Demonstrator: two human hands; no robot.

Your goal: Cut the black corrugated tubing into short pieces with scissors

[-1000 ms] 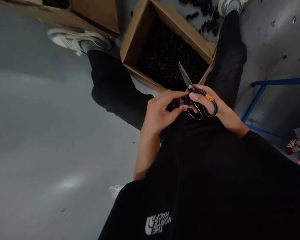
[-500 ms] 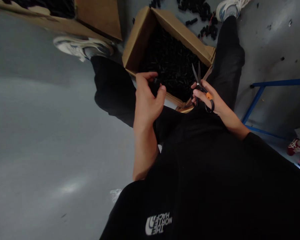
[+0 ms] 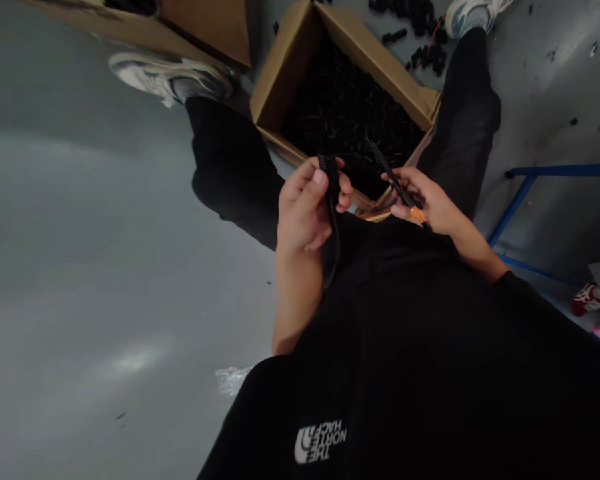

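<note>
My left hand (image 3: 305, 207) grips a black ribbed part (image 3: 330, 175) between thumb and fingers. From it a thin black cord-like strip (image 3: 337, 247) hangs down past my palm. To its right, my right hand (image 3: 425, 199) is closed around black scissors (image 3: 396, 181) with orange wrapping by the handles. Their blades point up and left, seen edge-on and close together. Both hands are above the near edge of a cardboard box (image 3: 380, 57), which holds a mass of small black parts (image 3: 350, 107).
Another cardboard box (image 3: 205, 30) stands at the upper left. Loose black parts (image 3: 420, 33), some with red wire, lie on the floor beyond the middle box. A blue metal frame (image 3: 560, 171) is at right, near a red shoe (image 3: 587, 300). Clear plastic (image 3: 230, 380) lies lower left.
My left hand has turned and lifted the black part upright, so its hanging strip now shows. The scissors have rotated edge-on, and their blades, spread before, now look together.
</note>
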